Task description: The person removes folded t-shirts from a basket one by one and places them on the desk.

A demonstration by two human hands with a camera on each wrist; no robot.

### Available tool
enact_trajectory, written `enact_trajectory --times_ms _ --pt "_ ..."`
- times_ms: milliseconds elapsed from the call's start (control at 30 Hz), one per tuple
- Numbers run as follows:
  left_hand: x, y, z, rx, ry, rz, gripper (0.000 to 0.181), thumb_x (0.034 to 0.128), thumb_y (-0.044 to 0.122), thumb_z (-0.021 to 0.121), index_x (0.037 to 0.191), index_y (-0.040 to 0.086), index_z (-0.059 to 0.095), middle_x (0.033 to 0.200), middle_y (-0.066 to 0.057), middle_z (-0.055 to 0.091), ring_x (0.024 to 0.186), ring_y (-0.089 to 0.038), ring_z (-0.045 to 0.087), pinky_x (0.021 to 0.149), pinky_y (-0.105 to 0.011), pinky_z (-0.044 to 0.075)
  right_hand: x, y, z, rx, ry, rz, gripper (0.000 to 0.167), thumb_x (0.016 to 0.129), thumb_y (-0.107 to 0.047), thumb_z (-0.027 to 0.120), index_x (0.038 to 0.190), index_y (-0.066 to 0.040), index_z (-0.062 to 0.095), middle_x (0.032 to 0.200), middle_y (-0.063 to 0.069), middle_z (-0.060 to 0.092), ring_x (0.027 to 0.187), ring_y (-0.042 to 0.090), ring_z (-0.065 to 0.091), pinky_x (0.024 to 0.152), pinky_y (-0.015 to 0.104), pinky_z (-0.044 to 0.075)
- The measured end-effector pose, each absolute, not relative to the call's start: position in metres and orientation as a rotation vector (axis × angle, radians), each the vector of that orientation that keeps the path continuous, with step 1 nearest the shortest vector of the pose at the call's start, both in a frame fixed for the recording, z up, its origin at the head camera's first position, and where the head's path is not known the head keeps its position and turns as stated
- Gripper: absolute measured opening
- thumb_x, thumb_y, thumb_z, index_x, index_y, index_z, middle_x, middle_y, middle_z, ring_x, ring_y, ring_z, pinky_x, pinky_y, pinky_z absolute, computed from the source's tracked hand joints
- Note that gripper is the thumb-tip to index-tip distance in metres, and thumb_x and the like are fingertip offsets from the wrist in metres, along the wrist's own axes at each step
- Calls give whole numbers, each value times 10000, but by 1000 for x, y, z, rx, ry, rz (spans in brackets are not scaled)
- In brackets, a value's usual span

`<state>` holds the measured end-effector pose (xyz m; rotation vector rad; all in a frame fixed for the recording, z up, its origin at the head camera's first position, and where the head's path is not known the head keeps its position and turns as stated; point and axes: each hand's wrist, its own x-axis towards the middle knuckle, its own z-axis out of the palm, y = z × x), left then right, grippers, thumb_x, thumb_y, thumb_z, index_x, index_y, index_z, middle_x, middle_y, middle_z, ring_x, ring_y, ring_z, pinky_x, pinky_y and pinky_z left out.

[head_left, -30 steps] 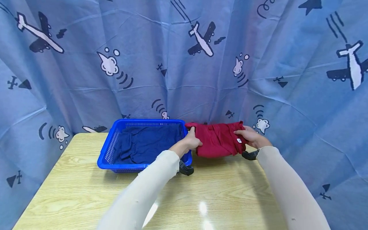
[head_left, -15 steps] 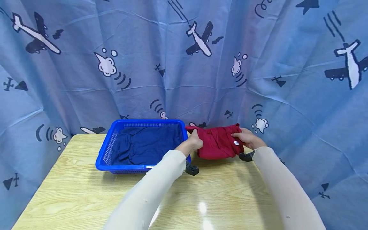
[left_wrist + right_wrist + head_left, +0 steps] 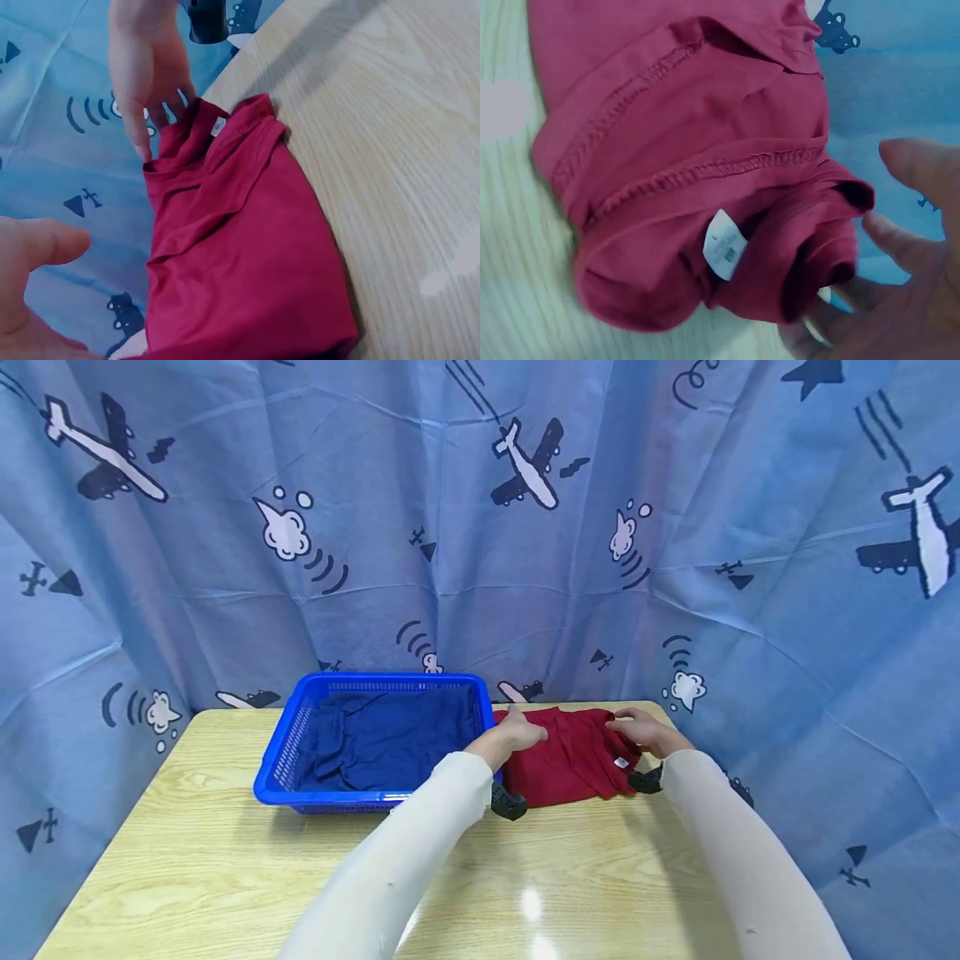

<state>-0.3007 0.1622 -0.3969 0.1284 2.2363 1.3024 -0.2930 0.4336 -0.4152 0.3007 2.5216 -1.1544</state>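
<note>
A folded red garment [image 3: 566,760] with a white tag [image 3: 724,245] lies on the table, just right of the blue basket. My left hand [image 3: 517,733] is over its left end by the basket rim; in the left wrist view the thumb [image 3: 56,244] stands apart from the cloth. At the garment's right end is my right hand [image 3: 643,732], fingers loosely bent. The right wrist view has its thumb [image 3: 911,161] clear of the fabric, while the lower fingers lie against or just behind the cloth edge. Neither hand pinches the garment.
The blue plastic basket [image 3: 273,739] holds a folded dark blue garment [image 3: 397,735]. Both stand on a wooden table [image 3: 202,877], backed by a blue curtain [image 3: 375,527] with airplane prints. A black wrist device [image 3: 508,802] sits below the left hand.
The red garment has come down from both hands' hold to lie flat on the table. Both hands have let it go, their thumbs now lifted off it. The basket stays put.
</note>
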Motion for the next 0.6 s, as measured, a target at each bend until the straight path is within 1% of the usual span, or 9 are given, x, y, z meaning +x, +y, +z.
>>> enact_trajectory --times_ms 100,167,233,333,400,500,600 --pt "-300 163 -397 102 2219 1349 904 968 276 599 1635 107 13 1690 -127 187 1542 -319 251 1246 -489 289 -291 432 -408 260 2613 -1011 642 1057 -252 416 1518 133 189 1548 385 212 1439 522 285 1176 649 302" --pt "-296 157 -387 90 2213 1393 881 970 277 592 1634 95 41 1692 -141 167 1553 -332 211 1255 -504 264 -295 426 -401 217 2678 -942 639 1055 -257 421 1510 141 214 1552 390 213 1442 529 274 1184 635 298" --pt "-296 154 -382 103 2219 1427 869 963 289 599 1631 92 80 1687 -144 179 1549 -334 217 1251 -506 269 -299 419 -392 182 2727 -927 631 1055 -254 423 1509 141 233 1554 398 213 1445 534 263 1190 613 299" --pt "-294 151 -373 132 2198 1477 835 970 287 607 1628 101 127 1683 -116 218 1541 -323 252 1250 -507 272 -303 403 -378 130 2763 -975 596 1066 -254 431 1509 112 274 1552 397 242 1445 533 274 1182 617 317" --pt "-292 147 -368 160 2166 1505 802 981 282 604 1625 109 158 1678 -106 242 1532 -323 278 1247 -511 277 -305 388 -371 77 2773 -1018 569 1073 -254 440 1510 86 307 1548 386 286 1438 524 308 1168 620 341" --pt "-287 138 -363 210 2145 1508 762 994 293 595 1618 112 196 1673 -110 257 1532 -324 278 1247 -524 268 -303 363 -363 -10 2766 -1073 539 1083 -266 445 1513 43 346 1534 346 370 1420 488 380 1148 608 383" --pt "-282 126 -360 279 2146 1500 708 1005 295 578 1599 98 248 1656 -122 287 1526 -333 283 1241 -541 265 -301 341 -357 -87 2728 -1162 528 1084 -280 452 1518 10 368 1534 309 403 1413 462 414 1131 590 417"
